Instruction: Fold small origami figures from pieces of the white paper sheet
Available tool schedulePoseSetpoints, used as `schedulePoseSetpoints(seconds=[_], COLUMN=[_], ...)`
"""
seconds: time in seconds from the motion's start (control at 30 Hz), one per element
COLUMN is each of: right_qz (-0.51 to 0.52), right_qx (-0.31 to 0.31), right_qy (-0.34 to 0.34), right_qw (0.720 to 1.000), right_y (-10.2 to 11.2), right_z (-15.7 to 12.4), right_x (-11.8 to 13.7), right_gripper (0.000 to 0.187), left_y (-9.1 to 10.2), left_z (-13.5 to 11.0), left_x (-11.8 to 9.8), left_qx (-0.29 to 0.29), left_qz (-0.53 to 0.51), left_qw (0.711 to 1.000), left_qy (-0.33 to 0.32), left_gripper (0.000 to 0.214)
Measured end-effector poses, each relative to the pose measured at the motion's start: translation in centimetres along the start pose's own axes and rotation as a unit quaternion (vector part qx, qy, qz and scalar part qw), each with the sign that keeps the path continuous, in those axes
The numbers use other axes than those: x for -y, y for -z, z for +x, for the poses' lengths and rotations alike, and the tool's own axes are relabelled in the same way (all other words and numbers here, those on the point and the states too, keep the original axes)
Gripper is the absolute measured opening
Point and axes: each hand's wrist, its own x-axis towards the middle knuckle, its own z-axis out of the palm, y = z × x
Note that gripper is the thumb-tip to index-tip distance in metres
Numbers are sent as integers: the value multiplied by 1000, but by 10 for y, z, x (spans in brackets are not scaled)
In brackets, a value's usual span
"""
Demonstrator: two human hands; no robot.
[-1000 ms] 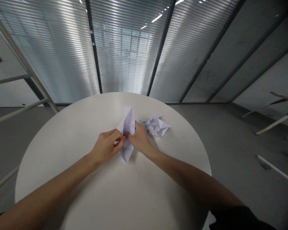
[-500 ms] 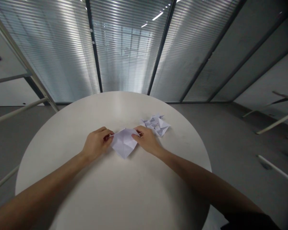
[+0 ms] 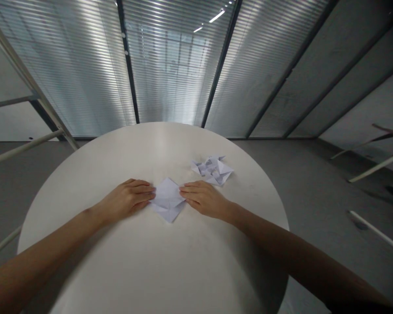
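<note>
A creased sheet of white paper (image 3: pixel 168 196), folded into a diamond shape, lies on the round white table (image 3: pixel 157 266). My left hand (image 3: pixel 129 196) rests on its left corner with the fingers stretched out flat. On the opposite corner my right hand (image 3: pixel 205 198) presses down, its fingers likewise straight and flat. Both thumbs are mostly hidden. Just beyond my right hand sits a folded white paper piece (image 3: pixel 212 169) with several raised points; the hand looks apart from it.
Behind the table stand tall glass panels with blinds (image 3: pixel 170 78) and dark frames. A pale metal frame (image 3: pixel 26 148) rises at the left beside the table. Chair legs (image 3: pixel 373 168) show on the grey floor (image 3: pixel 314 183) to the right.
Both hands have gone from pinching the paper's corners to lying flat on them. The paper, lifted and bent before, now lies flatter on the table. The folded piece has stayed in place.
</note>
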Motion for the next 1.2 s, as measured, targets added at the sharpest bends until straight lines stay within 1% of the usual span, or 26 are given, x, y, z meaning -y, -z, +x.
schedulePoseSetpoints(seconds=[0.1,0.13,0.2,0.27,0.3,0.37,0.4,0.47,0.63,0.77,0.87,0.93,0.97,1.0,1.03,1.1,1.13,1.2], right_qz=[27,37,50,41,28,-5,-18,-32,-16,23,69,104,121,139,159,193,206,223], right_qx=[-10,-15,-32,-53,-59,-61,-60,-53,-14,18,28,36,39,39,33,4,-24,-96], right_qy=[-61,-87,-150,-213,-239,-270,-278,-284,-276,-284,-322,-353,-363,-367,-366,-351,-338,-297], right_qw=[998,995,987,975,969,961,958,957,961,958,944,929,923,919,916,916,918,923], right_y=[3,3,2,0,-1,-3,-3,-3,1,4,5,4,4,4,4,6,8,13], right_z=[7,10,18,24,27,30,31,31,31,32,36,40,41,42,43,44,45,45], right_x=[6,7,11,14,16,20,21,24,25,24,20,17,16,14,14,13,14,15], right_gripper=[20,21,26,27,25,16,15,21,26,32,39,45,43,36,27,7,3,3], left_y=[-3,-5,-8,-11,-13,-17,-19,-22,-25,-23,-24,-26,-26,-26,-25,-22,-18,-9], left_z=[3,5,10,14,16,18,18,18,17,17,15,14,14,14,15,17,18,20], left_x=[0,-1,-1,-1,-1,-1,0,0,-3,-3,1,4,5,6,7,7,7,4], left_qx=[-32,-45,-65,-74,-74,-66,-61,-47,-18,-9,-3,-10,-16,-24,-30,-47,-66,-132], left_qz=[-50,-64,-79,-70,-58,-30,-17,6,47,53,36,20,13,5,-5,-38,-60,-100], left_qw=[998,996,990,985,982,977,975,975,987,987,987,985,983,981,980,979,979,971], left_qy=[32,51,95,142,164,201,214,215,155,150,154,169,181,192,198,193,186,173], left_gripper=[20,20,27,32,32,28,26,29,28,29,31,37,42,47,47,36,29,21])
